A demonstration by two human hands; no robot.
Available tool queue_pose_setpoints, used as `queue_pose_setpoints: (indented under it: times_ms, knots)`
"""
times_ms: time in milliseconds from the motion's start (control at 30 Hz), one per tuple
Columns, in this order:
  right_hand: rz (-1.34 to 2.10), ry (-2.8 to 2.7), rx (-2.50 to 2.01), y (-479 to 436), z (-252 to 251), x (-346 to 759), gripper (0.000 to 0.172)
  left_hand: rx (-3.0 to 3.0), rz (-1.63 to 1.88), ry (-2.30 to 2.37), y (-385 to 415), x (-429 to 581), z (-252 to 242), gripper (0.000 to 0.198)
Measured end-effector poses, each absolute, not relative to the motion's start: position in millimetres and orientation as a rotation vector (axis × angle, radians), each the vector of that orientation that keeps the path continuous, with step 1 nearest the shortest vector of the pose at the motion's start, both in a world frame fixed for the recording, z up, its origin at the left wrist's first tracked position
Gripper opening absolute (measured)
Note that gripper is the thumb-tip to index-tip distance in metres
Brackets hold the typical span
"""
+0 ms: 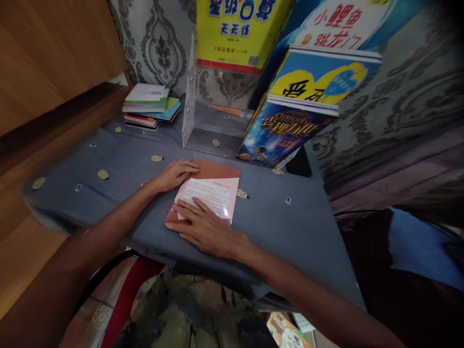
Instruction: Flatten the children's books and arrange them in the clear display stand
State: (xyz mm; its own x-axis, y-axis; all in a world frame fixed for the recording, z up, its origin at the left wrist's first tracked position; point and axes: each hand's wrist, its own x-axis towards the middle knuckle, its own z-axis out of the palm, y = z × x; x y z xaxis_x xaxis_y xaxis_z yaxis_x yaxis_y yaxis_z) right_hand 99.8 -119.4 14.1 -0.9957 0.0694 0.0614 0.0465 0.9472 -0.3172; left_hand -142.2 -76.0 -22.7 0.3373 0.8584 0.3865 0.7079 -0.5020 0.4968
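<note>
A thin closed book (217, 170) with an orange-brown and pink cover lies flat near the table's front edge. Printed lines of text in a pale panel face up, and light glares off the lower right part. My left hand (176, 175) rests on the book's upper left edge, fingers stretched out and close together. Across the lower left of the cover lies my right hand (206, 227), palm down with its fingers spread. Neither hand grips the book; both press flat on it or touch it.
A patterned grey cloth covers the table (290, 222). Behind the book, a clear acrylic stand (188, 111) and several upright books (286, 128) are set up. A stack of books (147, 104) sits at the back left. A black flat object (300, 162) lies right of the upright books.
</note>
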Motion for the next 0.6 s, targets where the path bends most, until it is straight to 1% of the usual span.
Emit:
queue_pose_setpoints:
  times_ms: [133, 233, 367, 600]
  knots:
    - [0.542, -3.031, -0.08, -123, 13, 109, 0.041, 2.384, 0.903, 1.422, -77, -142, -24, 0.035]
    - [0.607, -2.983, -0.135, -124, 10, 117, 0.045, 2.398, 0.879, 1.426, -77, -141, -22, 0.036]
    - [0.676, -2.901, -0.326, -118, 4, 128, 0.051, 2.398, 0.842, 1.46, -78, -141, -20, 0.036]
    - [0.64, -2.751, -0.585, -88, -13, 146, 0.054, 2.406, 0.795, 1.519, -81, -137, -19, 0.037]
